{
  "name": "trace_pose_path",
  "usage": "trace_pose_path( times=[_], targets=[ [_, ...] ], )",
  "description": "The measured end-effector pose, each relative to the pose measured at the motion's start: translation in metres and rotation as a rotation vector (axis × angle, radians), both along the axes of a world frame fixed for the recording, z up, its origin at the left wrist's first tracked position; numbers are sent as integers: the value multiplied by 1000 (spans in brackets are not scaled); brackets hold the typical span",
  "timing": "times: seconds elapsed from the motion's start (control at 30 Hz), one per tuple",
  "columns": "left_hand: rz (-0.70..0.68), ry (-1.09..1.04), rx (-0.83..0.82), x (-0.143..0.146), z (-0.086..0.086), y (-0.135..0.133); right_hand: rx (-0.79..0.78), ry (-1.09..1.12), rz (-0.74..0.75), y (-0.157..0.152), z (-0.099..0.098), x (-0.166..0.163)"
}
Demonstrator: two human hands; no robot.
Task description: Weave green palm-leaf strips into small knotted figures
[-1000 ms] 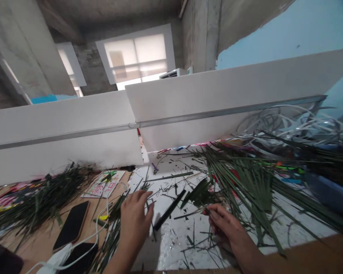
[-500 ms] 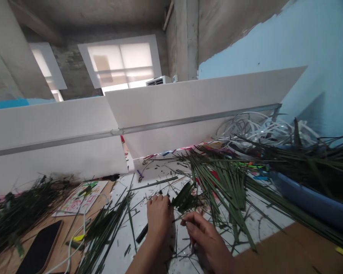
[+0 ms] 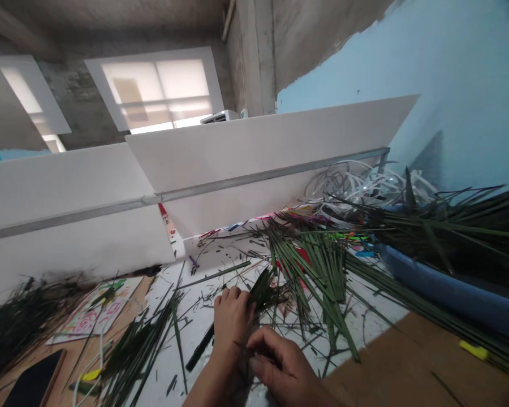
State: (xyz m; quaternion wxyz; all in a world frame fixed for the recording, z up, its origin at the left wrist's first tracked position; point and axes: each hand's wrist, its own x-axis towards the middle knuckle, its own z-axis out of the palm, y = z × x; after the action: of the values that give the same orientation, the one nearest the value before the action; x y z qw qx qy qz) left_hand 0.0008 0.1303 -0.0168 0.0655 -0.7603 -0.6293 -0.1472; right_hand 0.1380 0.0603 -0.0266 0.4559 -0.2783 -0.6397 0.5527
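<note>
My left hand (image 3: 231, 319) is closed round a small folded bundle of green leaf strips (image 3: 265, 288) at the table's near middle. My right hand (image 3: 280, 367) sits just below and to the right, fingers curled in a pinch on a thin dark leaf strip (image 3: 248, 350) that runs between the two hands. A fan of long green leaf blades (image 3: 322, 271) spreads out right beside the hands on the white table sheet (image 3: 212, 265).
A pile of green strips (image 3: 139, 345) lies left of my hands, with a darker heap (image 3: 17, 316) farther left, a printed card (image 3: 95, 308) and a black phone (image 3: 34, 384). A blue tub (image 3: 445, 291) of leaves stands at right. White partition boards (image 3: 254, 164) close the back.
Both hands have come together at the middle; my left hand took hold of the folded leaf bundle and my right hand closed in under it. The view swung to the right.
</note>
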Motion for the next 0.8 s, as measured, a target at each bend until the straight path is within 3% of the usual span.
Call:
trace_pose_path(
  times=[0.17,0.3,0.4,0.57,0.67,0.8],
  targets=[
    [18,15,17,9,-4,7,9,-6,11,1,0,1],
    [40,-129,77,3,-1,5,-16,40,24,2,-1,1],
    [23,-453,70,-5,4,-3,-49,104,-20,5,-5,1],
    [4,-1228,-280,-12,12,-33,-181,201,-261,16,-8,4],
    [19,-1422,-399,-13,15,-55,-205,204,-359,24,-7,8],
    [49,-1527,-471,-12,14,-74,-227,193,-328,26,-7,9]
  ],
)
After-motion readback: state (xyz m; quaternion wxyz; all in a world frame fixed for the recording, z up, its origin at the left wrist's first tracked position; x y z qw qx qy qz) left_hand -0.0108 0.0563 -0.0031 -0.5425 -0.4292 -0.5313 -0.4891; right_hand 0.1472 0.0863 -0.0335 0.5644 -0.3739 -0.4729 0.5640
